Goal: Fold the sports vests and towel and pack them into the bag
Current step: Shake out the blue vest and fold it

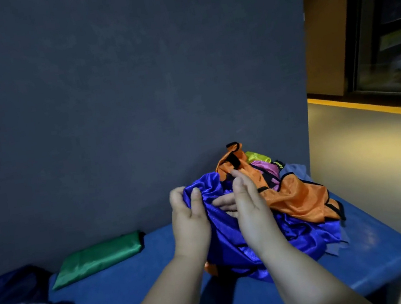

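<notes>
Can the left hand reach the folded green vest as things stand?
Probably yes: only bare bench lies between the left hand and the green vest. Its fingers grip the blue vest, though, so it must let go first.

No legible text; only blurred yellow lettering on a black tag (279, 165) among the vests (298, 197)

Single wide-angle view from a camera worn on the person's head, facing forward and tilted down. Both forearms enter from the bottom edge. The left hand (191, 220) and right hand (250, 204) sit close to the lens, just below frame centre, on a blue vest (233, 245). The blue surface (140, 284) crosses the lower third, seen from above at near range. A dark wall (108, 87) faces the camera across the upper left and centre. Floor (374, 153) and a window (389, 35) fill the right edge.
</notes>
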Demonstrator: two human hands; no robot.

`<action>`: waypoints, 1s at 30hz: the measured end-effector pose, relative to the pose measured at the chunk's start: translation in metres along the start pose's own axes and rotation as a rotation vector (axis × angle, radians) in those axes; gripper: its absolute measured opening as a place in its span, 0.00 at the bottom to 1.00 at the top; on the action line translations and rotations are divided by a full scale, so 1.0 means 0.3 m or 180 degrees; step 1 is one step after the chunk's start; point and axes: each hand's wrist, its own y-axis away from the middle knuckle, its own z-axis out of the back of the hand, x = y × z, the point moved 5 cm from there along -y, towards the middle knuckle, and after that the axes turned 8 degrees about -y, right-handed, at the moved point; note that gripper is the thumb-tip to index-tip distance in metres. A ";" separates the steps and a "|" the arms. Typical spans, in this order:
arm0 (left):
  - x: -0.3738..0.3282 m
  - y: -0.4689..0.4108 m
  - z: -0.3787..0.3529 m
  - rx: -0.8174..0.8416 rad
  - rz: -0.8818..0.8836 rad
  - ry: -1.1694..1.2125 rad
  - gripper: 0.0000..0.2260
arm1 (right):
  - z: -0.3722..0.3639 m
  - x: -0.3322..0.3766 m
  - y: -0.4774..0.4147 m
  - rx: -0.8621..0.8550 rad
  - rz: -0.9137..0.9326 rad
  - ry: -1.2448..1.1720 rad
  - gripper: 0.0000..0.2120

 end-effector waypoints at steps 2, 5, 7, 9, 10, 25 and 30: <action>0.020 -0.004 0.025 -0.0113 0.0038 -0.0050 0.05 | 0.021 -0.001 -0.008 -0.0213 0.0231 0.0589 0.18; 0.046 -0.007 0.051 -0.0124 0.0009 -0.0156 0.03 | 0.058 -0.015 -0.027 -0.0371 0.0482 0.2073 0.18; 0.065 -0.006 0.059 -0.0006 0.0010 -0.0303 0.05 | 0.065 -0.051 -0.036 -0.0061 0.0109 0.2700 0.19; 0.087 -0.007 0.065 0.0131 -0.0019 -0.0534 0.10 | 0.068 -0.109 -0.046 0.0394 -0.0337 0.2912 0.20; 0.097 -0.009 0.069 0.0194 -0.0027 -0.0667 0.12 | 0.072 -0.131 -0.049 0.0552 -0.0507 0.2934 0.21; 0.262 -0.072 0.456 0.0156 0.0161 -0.2520 0.20 | 0.065 -0.166 -0.087 0.0907 -0.0651 0.3298 0.42; 0.340 -0.061 0.590 0.0061 0.0102 -0.2938 0.18 | 0.000 -0.114 -0.058 0.1139 -0.0796 0.3850 0.25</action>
